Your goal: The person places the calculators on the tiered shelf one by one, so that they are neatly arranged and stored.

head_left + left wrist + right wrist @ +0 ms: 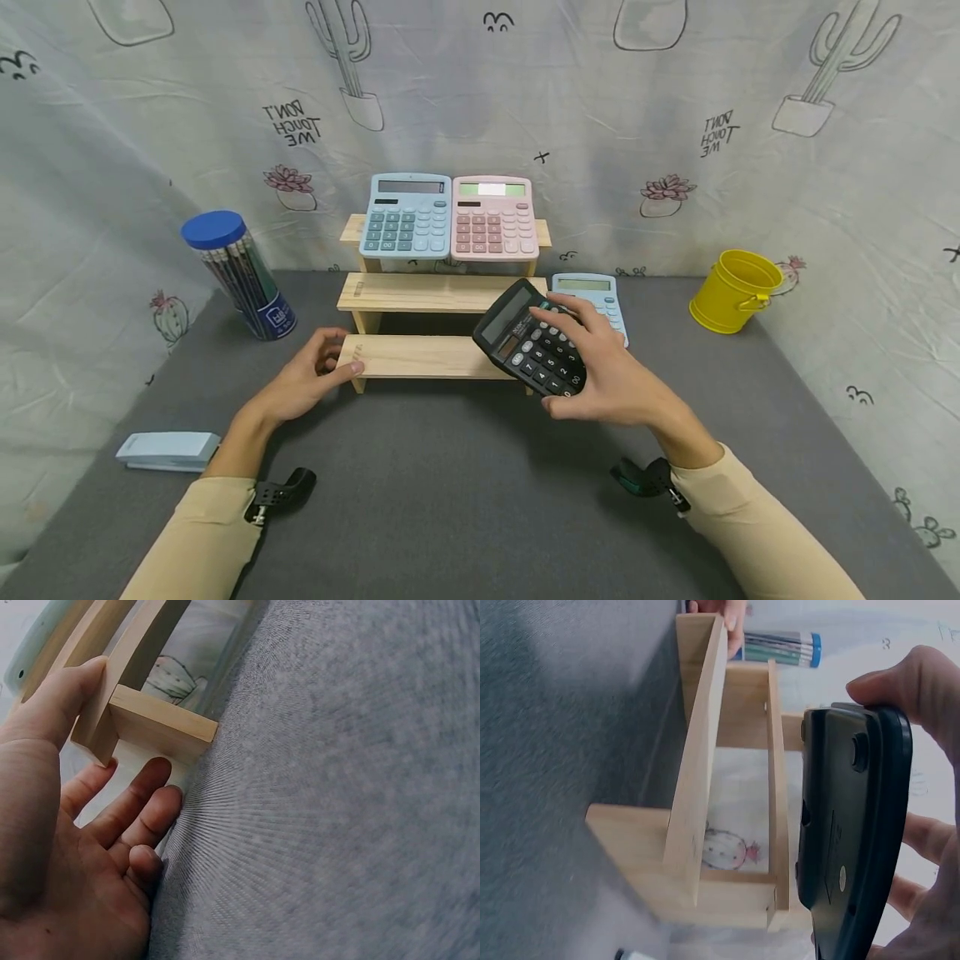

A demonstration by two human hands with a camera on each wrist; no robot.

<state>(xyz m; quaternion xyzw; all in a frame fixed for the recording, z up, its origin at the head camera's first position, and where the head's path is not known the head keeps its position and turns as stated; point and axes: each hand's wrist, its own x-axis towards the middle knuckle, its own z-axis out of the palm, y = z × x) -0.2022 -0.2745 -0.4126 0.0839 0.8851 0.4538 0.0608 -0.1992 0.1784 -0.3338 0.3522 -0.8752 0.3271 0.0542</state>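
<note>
A black calculator (534, 340) is held up by my right hand (611, 375), thumb on one long edge and fingers on the other. It tilts over the right part of a three-step wooden rack (420, 357). The calculator's dark back (855, 817) faces the right wrist camera. At the rack's left end my left hand (303, 379) pinches the lowest step, thumb on top and index fingertip below, as the left wrist view shows. The other fingers are loosely bent beside the end. Side by side on the top step stand a blue calculator (407, 217) and a pink calculator (494, 218).
Another light blue calculator (588, 287) is behind my right hand, right of the rack. Farther right is a yellow bucket (731, 292). A blue-lidded tub of pencils (240, 275) stands at the left, and a pale blue stapler-like object (168, 450) lies by my left forearm.
</note>
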